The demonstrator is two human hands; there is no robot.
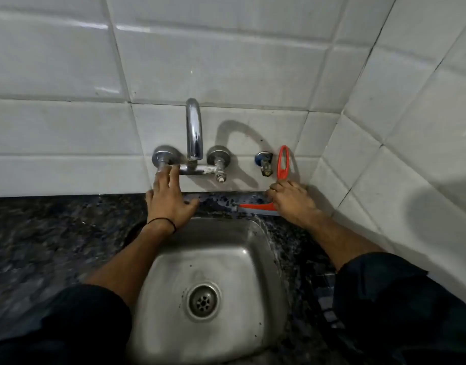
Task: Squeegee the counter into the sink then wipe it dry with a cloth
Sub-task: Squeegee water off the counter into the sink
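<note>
A red squeegee [282,164] stands on the dark speckled counter [55,233] behind the steel sink [253,233], its looped handle up against the tiled wall and its blade flat on the wet strip. My right hand [292,200] is closed around its lower handle, just above the blade. My left hand [168,198] rests on the counter's back edge with fingers spread, the fingertips reaching up to the left tap valve [163,156]. No cloth is in view.
A chrome wall faucet [194,130] arches over the sink, with a second valve [219,156] and a small side tap [264,162] to its right. White tiled walls meet in a corner at the right. The sink drain [202,301] lies at the basin's bottom.
</note>
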